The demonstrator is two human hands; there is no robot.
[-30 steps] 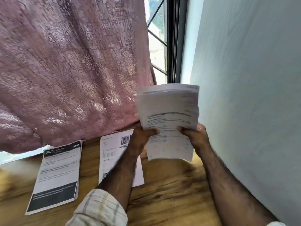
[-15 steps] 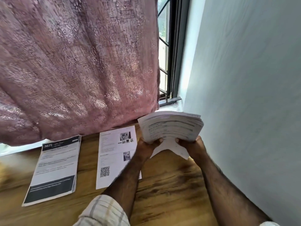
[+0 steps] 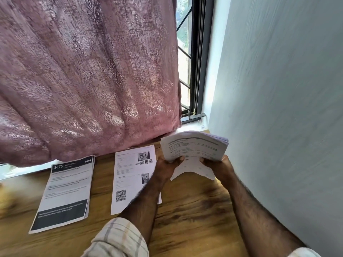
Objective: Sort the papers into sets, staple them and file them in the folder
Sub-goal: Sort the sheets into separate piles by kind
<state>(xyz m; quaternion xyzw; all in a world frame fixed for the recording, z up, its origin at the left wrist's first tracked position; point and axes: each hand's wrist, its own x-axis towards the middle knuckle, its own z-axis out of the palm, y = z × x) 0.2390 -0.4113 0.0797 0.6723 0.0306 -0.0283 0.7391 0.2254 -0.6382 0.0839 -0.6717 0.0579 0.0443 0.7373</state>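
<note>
Both my hands hold a thick stack of printed papers (image 3: 194,147) above the far right of the wooden table (image 3: 185,210). My left hand (image 3: 167,166) grips its lower left edge, thumb on top. My right hand (image 3: 217,166) grips the lower right edge the same way. The stack bows upward and its bottom sheet hangs down between my hands. On the table lie two sets: a stack with a black header and footer (image 3: 65,191) at the left, and a white sheet with photos and a QR code (image 3: 130,175), partly under my left forearm.
A pink patterned curtain (image 3: 89,76) hangs over the back of the table. A dark window frame (image 3: 196,62) stands behind the papers. A pale wall (image 3: 278,108) runs along the table's right side, close to my right arm.
The stack has come down from upright in front of the window to a flatter, bowed pose near the table. Both hands kept their grip.
</note>
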